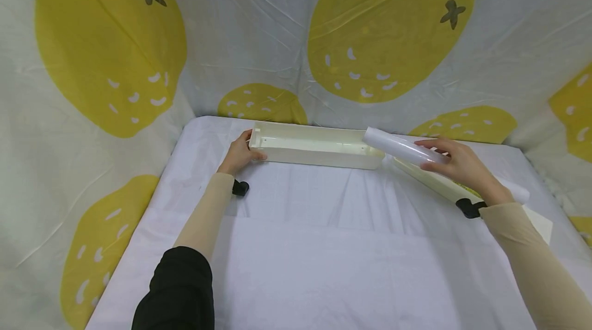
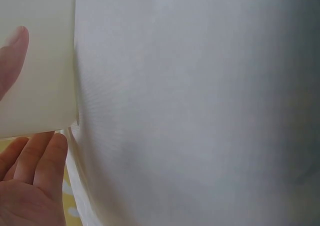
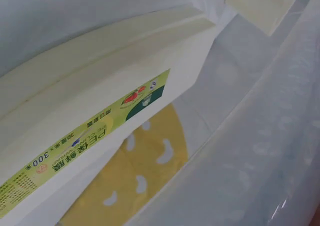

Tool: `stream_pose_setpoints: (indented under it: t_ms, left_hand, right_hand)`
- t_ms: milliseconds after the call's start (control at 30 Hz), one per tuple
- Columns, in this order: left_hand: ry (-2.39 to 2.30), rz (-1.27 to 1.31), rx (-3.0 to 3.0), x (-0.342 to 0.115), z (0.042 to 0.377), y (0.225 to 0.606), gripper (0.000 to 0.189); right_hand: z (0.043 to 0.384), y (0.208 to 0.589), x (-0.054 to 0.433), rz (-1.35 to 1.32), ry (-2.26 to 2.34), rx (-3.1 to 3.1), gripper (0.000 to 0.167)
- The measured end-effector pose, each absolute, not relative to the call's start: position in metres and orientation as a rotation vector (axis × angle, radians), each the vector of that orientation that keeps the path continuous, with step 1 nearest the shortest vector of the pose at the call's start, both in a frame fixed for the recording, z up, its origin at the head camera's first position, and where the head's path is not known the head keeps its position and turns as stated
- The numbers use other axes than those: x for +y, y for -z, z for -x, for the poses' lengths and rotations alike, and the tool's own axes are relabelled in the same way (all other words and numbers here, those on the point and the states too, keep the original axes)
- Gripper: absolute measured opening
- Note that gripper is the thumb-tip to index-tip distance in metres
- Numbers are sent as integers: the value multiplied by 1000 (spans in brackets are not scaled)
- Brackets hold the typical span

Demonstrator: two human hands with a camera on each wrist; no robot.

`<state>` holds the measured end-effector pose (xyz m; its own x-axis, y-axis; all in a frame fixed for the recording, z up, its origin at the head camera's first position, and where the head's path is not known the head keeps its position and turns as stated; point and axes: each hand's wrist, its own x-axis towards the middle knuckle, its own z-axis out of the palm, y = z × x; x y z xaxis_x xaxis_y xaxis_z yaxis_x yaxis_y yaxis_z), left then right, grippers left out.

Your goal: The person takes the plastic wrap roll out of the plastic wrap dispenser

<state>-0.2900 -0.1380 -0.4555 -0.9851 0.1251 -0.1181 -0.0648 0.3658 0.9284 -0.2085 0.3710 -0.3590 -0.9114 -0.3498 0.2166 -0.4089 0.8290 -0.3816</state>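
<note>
A long cream cling film box (image 1: 319, 159) lies on the white cloth with its hollow side up. My left hand (image 1: 241, 152) grips its left end, the thumb on the front wall and the fingers behind the end. The left wrist view shows the thumb (image 2: 15, 58) against the box wall (image 2: 47, 86). My right hand (image 1: 455, 159) holds a glossy white roll of cling film (image 1: 393, 146) by its middle, fingers and thumb around it. The roll slants, its left end raised over the box's right end. Close up, the roll (image 3: 250, 156) fills the right side of the right wrist view.
Under the roll, the long cream lid (image 1: 427, 180) lies aslant on the cloth. A green printed label (image 3: 100, 121) runs along it. A flat white piece (image 1: 538, 223) sits beside my right forearm. Fabric with yellow fruit prints (image 1: 393, 26) hangs behind the table.
</note>
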Motion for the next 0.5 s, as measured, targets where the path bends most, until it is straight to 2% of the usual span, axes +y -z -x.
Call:
stream_pose_setpoints:
  t_ms: [500]
  left_hand:
    - [-1675,-52,2450,-138,287,452,92]
  right_hand:
    - [192,358,391,-458,-676,-2935,54]
